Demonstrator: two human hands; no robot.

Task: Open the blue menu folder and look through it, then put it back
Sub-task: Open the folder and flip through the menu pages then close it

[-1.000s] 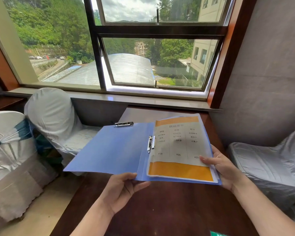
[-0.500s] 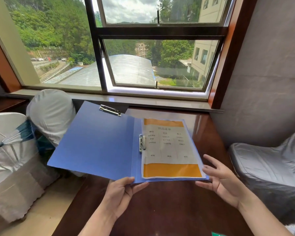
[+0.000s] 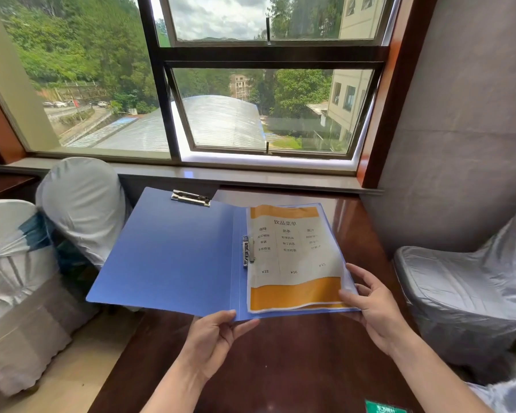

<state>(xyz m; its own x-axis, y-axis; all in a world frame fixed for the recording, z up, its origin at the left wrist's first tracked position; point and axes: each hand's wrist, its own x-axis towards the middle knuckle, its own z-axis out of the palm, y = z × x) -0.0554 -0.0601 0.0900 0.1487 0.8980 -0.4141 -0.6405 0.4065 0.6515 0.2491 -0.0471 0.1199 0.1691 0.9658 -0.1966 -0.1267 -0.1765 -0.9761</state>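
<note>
Head view: blue menu folder spread open above the table; left hand pinches its near edge by the spine, holding it level for reading; right hand pinches the menu page at its near right corner, probably to turn it

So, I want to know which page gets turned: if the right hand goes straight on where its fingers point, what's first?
The menu page in the blue menu folder; fingertips of the right hand seem to pinch its lower right corner.

Daylight's pouring through the big dark-framed window, bouncing off the glossy dark wooden table, white cloth-covered chairs sitting alongside.
</note>
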